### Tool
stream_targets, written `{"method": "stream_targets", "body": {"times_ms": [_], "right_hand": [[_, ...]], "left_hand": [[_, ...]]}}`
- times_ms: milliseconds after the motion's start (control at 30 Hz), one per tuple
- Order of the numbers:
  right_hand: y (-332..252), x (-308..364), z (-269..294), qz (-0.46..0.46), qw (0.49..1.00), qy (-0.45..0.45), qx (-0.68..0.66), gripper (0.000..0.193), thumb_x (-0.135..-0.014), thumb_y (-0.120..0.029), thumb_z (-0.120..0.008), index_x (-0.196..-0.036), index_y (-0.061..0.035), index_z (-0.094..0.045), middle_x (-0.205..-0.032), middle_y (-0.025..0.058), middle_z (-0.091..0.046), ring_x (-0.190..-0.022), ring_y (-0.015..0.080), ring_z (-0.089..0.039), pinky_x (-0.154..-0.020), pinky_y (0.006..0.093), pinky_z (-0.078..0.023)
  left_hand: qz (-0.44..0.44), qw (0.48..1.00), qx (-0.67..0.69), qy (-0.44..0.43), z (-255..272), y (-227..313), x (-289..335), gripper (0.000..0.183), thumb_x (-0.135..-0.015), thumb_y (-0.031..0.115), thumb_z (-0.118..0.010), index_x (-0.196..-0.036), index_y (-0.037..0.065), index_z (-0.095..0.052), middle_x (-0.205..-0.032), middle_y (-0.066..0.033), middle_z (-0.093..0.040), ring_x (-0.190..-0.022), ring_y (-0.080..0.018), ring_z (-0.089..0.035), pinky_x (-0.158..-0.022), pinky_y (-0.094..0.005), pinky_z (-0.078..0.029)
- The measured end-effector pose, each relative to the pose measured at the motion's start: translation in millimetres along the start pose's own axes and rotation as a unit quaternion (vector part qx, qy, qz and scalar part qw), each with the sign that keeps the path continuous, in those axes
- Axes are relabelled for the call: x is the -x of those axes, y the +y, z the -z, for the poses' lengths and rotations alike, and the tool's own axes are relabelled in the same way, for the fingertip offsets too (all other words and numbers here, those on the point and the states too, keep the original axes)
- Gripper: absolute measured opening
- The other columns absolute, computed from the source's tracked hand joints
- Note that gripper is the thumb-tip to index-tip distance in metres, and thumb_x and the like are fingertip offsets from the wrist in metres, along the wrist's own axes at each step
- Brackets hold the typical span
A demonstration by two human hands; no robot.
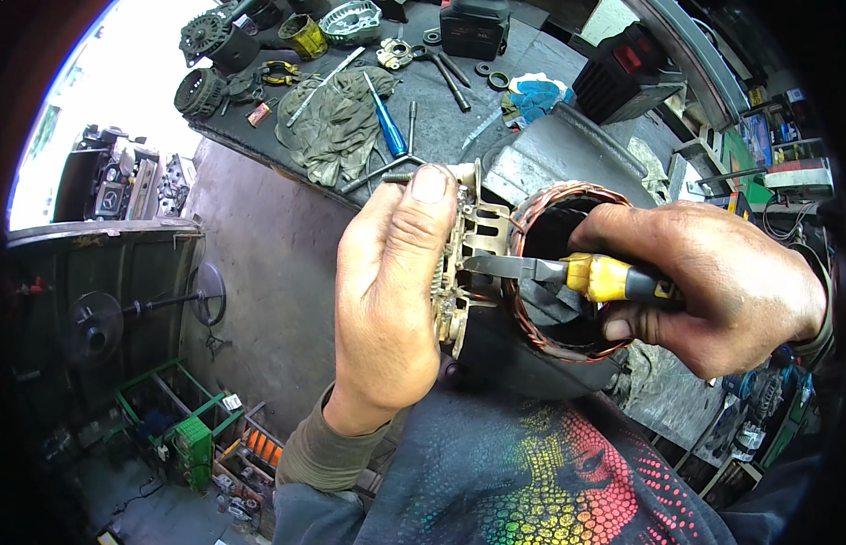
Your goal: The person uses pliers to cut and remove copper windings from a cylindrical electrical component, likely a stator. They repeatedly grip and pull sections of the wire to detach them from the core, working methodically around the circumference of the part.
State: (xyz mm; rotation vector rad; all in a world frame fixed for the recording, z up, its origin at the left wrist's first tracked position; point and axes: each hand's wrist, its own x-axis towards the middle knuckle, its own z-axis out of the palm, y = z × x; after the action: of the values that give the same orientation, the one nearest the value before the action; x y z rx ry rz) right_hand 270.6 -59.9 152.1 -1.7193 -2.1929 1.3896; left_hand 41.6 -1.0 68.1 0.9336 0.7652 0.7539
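Reddish copper wire is wound into a coarse-stranded ring (568, 191), set beside a slotted, dull metal plate (498, 234). The plate is clasped by the left grip (387, 291), thumb along its edge; a yellow-and-black tool (597, 277) is pinched by the right grip (714, 272). Between both grips, the tool's grey tip is extended leftward to the plate.

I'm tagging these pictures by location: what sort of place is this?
Probably a repair workshop: a copper-wound ring, a yellow-handled tool in the right hand, and a screwdriver on the workbench.
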Motion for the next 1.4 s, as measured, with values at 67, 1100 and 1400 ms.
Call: {"method": "stream_targets", "body": {"times_ms": [67, 1100, 1400], "right_hand": [[0, 0, -1, -0.011, 1.0, -0.007, 0.013, 0.047, -0.081, -0.009, -0.082, -0.123, -0.0012, -0.062, -0.101, 0.0215, -0.073, -0.1, 0.0457, -0.071, -0.082, 0.05, -0.056], [-20, 1, -47, -0.061, 0.972, 0.192, 0.124, 0.034, -0.068, 0.006, -0.067, -0.1, 0.0003, -0.059, -0.087, 0.0225, -0.065, -0.089, 0.0496, -0.066, -0.073, 0.0533, -0.053], [-29, 4, -73, -0.095, 0.935, 0.272, 0.207, 0.045, -0.065, 0.003, -0.073, -0.106, -0.0041, -0.057, -0.093, 0.013, -0.063, -0.093, 0.0397, -0.066, -0.07, 0.052, -0.053]], "left_hand": [[-0.003, 1.0, -0.006, 0.003, 0, -1, 0, 0.037, -0.117, 0.031, -0.049, -0.116, -0.001, -0.066, -0.096, -0.0007, -0.067, -0.086, -0.0038, -0.06, -0.077, -0.0216, -0.051], [-0.039, 0.999, -0.025, -0.01, 13, -14, -8, 0.045, -0.116, 0.036, -0.048, -0.128, -0.003, -0.066, -0.106, -0.0152, -0.076, -0.093, -0.021, -0.076, -0.084, -0.0336, -0.061], [-0.045, 0.999, -0.006, 0.007, 6, -13, -1, 0.046, -0.116, 0.035, -0.048, -0.133, -0.004, -0.064, -0.112, -0.0149, -0.075, -0.1, -0.0208, -0.074, -0.093, -0.0346, -0.059]]}}
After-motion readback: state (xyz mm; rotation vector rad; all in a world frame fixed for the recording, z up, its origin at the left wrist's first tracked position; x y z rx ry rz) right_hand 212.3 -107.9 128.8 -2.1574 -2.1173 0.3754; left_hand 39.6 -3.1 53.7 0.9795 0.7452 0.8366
